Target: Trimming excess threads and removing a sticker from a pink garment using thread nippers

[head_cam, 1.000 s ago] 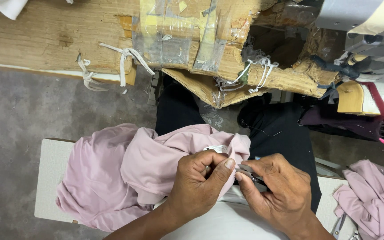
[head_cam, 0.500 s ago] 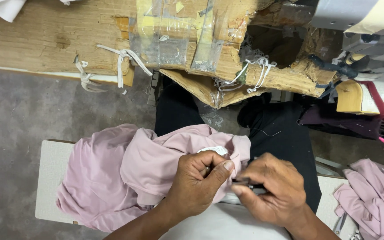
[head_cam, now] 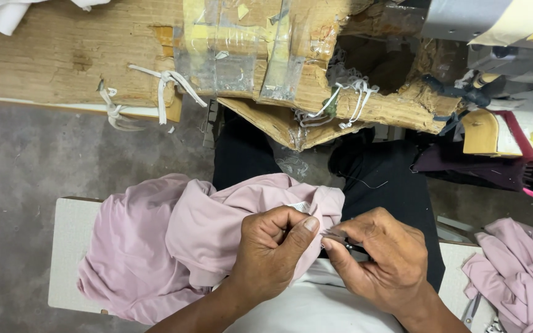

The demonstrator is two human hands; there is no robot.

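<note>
Low in the frame's centre, the left hand pinches a fold of the pale pink garment draped over the lap and white board, while the right hand is closed around small thread snips touching that fold.

From my remote seat I see a bare grey concrete floor, stained in places. Across the top runs a worn wooden tabletop, its edge splintered and patched with clear tape (white cord is knotted around it). A white board seat sits low at the left. The light is flat and even.
</note>
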